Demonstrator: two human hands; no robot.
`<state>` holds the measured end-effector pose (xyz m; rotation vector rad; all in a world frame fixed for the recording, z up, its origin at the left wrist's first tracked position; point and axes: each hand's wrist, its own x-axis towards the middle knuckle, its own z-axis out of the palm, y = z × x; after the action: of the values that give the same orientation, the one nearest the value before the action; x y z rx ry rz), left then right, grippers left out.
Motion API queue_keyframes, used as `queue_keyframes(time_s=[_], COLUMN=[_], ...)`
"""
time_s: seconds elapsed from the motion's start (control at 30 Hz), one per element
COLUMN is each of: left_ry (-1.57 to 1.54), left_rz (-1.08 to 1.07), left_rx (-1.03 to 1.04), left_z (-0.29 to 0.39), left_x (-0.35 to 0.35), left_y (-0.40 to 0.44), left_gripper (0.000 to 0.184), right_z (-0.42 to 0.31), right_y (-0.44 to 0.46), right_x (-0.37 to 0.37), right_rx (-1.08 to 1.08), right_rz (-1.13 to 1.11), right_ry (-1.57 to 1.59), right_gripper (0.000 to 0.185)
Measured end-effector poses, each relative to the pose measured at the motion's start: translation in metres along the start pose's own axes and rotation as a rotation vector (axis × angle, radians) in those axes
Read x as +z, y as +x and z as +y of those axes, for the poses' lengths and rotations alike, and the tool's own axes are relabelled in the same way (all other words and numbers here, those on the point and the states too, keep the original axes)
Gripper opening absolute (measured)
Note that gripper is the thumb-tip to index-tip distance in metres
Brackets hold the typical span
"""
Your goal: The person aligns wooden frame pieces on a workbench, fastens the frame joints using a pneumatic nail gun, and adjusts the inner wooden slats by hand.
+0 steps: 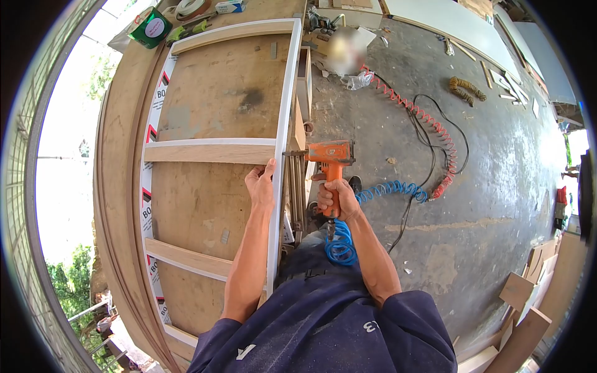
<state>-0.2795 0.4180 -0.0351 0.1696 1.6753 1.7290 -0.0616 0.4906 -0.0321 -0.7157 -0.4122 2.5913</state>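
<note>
An orange nail gun is held upright by its handle in my right hand, its nose pointing left at the frame's side rail. A blue coiled hose hangs from the handle's base. My left hand rests at the inner edge of the white-edged rail, just below a wooden crosspiece, thumb and fingers close together at the rail. The ladder-like frame lies on a wooden workbench. A second crosspiece spans it lower down.
A green can stands at the bench's far left corner. Red coiled hose and black cable cross the concrete floor on the right. Wood offcuts are piled at lower right. Metal clamps hang beside the bench.
</note>
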Motion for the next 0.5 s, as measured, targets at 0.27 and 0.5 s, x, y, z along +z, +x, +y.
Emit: queue_keyframes(time_s=[0.27,0.5], left_ry=[0.030,-0.055], left_rz=[-0.005,0.008], left_rx=[-0.031,-0.021], left_z=[-0.003,0.007], left_x=[-0.005,0.002], left_y=[0.002,-0.007], left_gripper=[0.024,0.022], right_z=[-0.009,-0.044], right_y=[-0.003,-0.002], right_x=[-0.001,-0.019], right_rx=[0.025,-0.140], right_rz=[-0.013,0.022], right_ry=[0.054,-0.003], right_gripper=[0.029,0.035])
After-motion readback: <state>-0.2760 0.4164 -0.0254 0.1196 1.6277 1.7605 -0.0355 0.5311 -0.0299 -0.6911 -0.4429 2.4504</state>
